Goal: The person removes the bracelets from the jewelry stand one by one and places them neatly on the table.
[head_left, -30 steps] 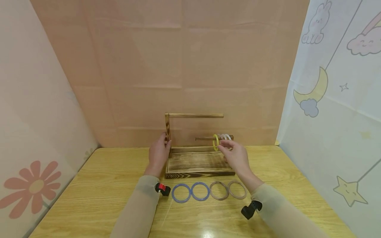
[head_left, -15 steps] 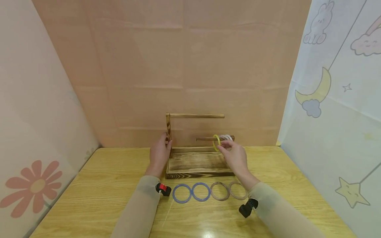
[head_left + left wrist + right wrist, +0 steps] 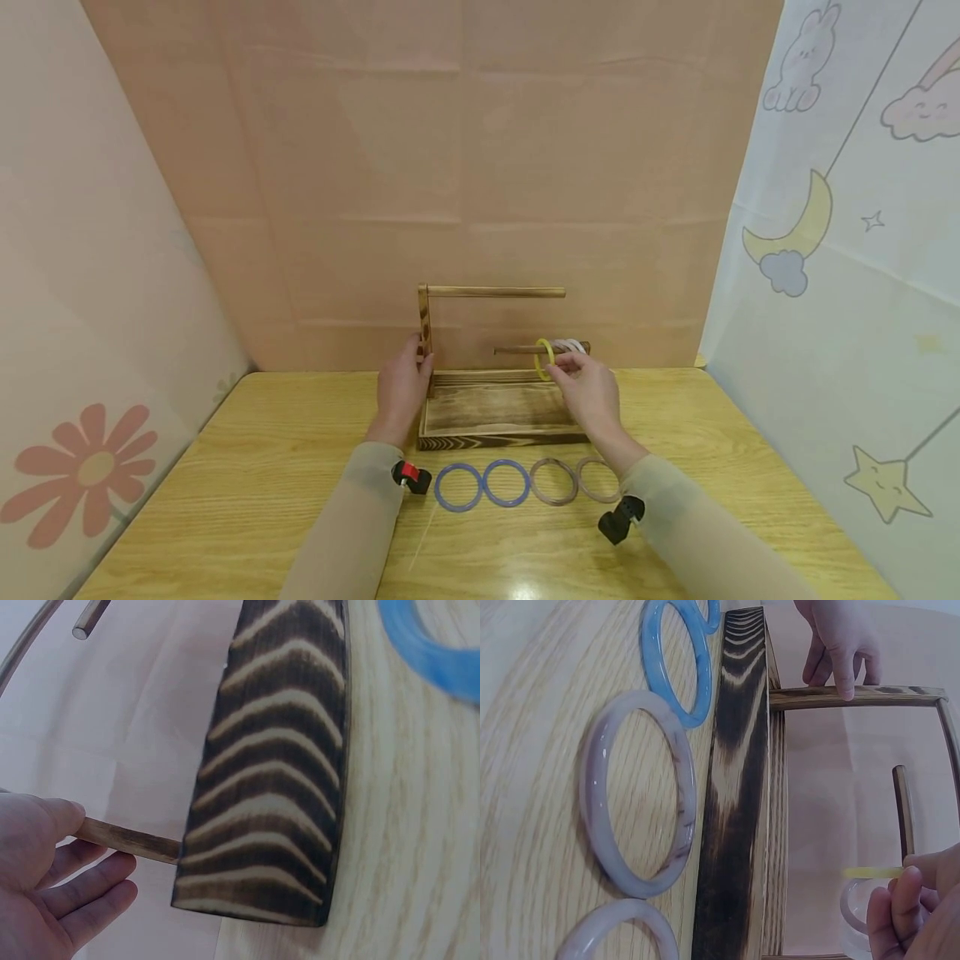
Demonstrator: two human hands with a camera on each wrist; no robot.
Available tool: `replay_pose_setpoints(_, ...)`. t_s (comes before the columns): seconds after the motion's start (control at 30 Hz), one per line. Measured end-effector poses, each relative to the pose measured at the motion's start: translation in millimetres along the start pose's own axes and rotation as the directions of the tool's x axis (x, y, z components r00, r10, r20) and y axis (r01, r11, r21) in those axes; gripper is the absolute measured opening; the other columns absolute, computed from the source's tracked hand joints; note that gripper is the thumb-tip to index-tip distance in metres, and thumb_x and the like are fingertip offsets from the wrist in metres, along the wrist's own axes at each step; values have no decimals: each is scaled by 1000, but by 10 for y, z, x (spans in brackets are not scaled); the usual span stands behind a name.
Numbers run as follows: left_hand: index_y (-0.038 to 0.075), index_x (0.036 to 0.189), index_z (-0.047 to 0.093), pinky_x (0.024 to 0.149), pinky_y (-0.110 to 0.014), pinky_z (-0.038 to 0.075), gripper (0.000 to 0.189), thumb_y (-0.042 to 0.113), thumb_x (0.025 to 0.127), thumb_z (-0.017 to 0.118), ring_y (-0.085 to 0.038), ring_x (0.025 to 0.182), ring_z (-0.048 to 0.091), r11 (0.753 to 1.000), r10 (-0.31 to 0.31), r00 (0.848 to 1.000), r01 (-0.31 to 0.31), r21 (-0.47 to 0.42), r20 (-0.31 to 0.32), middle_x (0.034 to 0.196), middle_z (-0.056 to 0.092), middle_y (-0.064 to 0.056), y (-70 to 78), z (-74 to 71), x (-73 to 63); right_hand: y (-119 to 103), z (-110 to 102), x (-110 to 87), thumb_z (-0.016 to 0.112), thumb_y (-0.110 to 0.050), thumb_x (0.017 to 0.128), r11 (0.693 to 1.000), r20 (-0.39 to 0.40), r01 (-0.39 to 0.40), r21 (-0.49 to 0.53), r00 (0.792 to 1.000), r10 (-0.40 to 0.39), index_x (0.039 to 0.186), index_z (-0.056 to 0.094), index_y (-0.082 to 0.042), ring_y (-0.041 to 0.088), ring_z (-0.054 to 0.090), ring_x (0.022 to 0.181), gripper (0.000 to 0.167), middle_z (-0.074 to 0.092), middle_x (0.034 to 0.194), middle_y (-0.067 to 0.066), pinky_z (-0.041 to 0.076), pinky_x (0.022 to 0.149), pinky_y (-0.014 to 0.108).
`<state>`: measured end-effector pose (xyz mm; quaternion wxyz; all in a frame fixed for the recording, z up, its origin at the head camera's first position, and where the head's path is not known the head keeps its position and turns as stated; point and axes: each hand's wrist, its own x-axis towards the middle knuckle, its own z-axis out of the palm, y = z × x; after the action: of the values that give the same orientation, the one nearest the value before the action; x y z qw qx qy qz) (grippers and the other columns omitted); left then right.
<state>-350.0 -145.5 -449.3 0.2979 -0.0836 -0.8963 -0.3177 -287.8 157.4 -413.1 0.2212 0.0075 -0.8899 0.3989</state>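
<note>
**Yellow ring (image 3: 537, 364) stands across the lower peg (image 3: 513, 350), right hand (image 3: 592, 396) beside it**

We see the yellow ring upright and, as far as we can tell, around the peg. The peg's long axis runs left to right, with the ring's plane set across it. That, we judge, is the relation any move turns on — the ring should slide along the peg best when held square to it. The peg's free end lies left of the ring; the pale rings (image 3: 575, 345) sit bunched on the peg to its right.

The right hand is the nearer one. Its grip is narrow, thumb and fingertips pinching the yellow ring's edge, so we find the ring just left of that grip.

The left hand (image 3: 401, 385) is well apart, its grip holding the upright post (image 3: 423, 312), from which the upper bar (image 3: 495, 292) runs rightward. Below is the tray (image 3: 502, 442); nearer to us on the counter (image 3: 285, 467), two blue rings (image 3: 482, 486) and two brownish rings (image 3: 577, 481) lie flat in a row.
</note>
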Motion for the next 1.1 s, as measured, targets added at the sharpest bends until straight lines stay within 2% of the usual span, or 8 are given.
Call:
replay_pose_setpoints(0.3,1,144,64,72,-54,63,41,21,110,73,-36,89,80,1000,-21,999,21,-5,24,120,79,-21,8,-4,0,-21,4,0,78,-29,107,1000,-4,-17,26,1000,17,115,82,-9,24,69,62,23,79,100,7,49,51,30)
replay_pose_setpoints(0.43,1,144,64,72,-55,63,41,22,111,72,-36,89,80,1000,-21,999,21,-4,27,121,78,-21,10,-9,2,-55,9,-2,78,-29,106,999,-8,-15,34,1000,15,114,83,-9,19,66,60,22,79,102,7,48,50,29)
replay_pose_setpoints(0.53,1,145,64,73,-56,63,41,23,111,72,-37,89,79,1000,-20,999,20,2,26,120,78,-21,12,-14,3,-79,16,-1,79,-28,106,999,-5,-17,37,1000,18,113,83,-8,17,65,61,21,80,104,7,49,51,29)
replay_pose_setpoints(0.83,0,142,65,75,-56,64,39,18,109,75,-37,92,79,1000,-19,1000,19,-13,21,122,78,-21,21,-13,8,-161,59,-4,79,-25,105,999,-10,8,38,1000,-8,114,84,-8,23,70,74,19,80,106,9,52,58,32)
replay_pose_setpoints(1.1,0,145,63,77,-56,64,43,21,109,74,-37,92,79,1000,-18,999,18,-4,28,122,78,-22,23,-22,-1,-217,95,-21,79,-27,106,997,8,4,73,1000,-4,115,83,-8,26,74,74,21,80,110,8,57,58,32)
